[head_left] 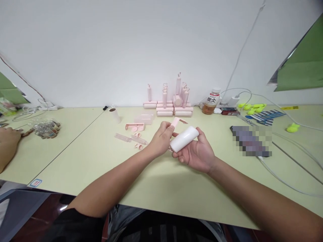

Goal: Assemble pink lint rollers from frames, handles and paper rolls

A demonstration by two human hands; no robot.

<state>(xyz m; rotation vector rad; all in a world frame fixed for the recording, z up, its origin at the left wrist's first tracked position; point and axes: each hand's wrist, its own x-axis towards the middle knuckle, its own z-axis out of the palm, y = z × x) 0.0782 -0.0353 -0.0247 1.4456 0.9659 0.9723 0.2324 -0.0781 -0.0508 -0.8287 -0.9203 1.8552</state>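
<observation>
The white roll (184,138) is held in the curled right hand (196,154); beside the roll, a pink piece (176,122) is pinched by the left hand (161,139). Beyond the roll, rollers (183,110) seem finished; leftward, loose parts (139,139) seem unassembled.

The white roll (184,138) looks smooth and softly glossy.

Bright, soft light; edges apparently stretched.

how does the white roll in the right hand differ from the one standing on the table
The held roll lies tilted in the right hand; the standing roll rests on end on the table. The held roll looks larger in view than the standing roll. Both are white cylinders.
</observation>
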